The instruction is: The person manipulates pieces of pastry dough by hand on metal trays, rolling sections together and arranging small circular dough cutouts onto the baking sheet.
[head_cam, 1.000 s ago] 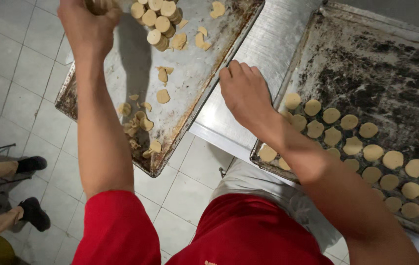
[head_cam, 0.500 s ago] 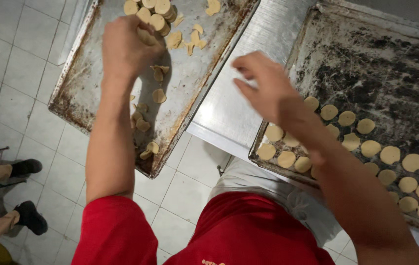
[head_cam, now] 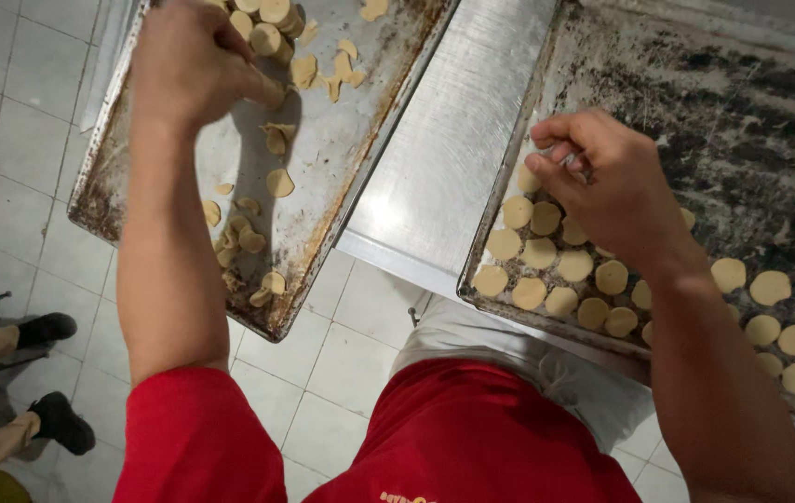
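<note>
Steel table (head_cam: 435, 177): two trays (head_cam: 342, 168), two hands (head_cam: 602, 186) on dough discs (head_cam: 539, 252).

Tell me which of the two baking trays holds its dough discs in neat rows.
The dark, blackened tray under the right hand; the paler tray holds scattered pieces.

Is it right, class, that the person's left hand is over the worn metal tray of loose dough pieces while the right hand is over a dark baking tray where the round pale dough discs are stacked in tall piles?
Not quite. In the head view, the round pale dough discs on the dark baking tray lie flat in rows, not in tall piles. The rest holds: the left hand is over the worn metal tray of loose pieces, and the right hand is over the dark tray.
</note>
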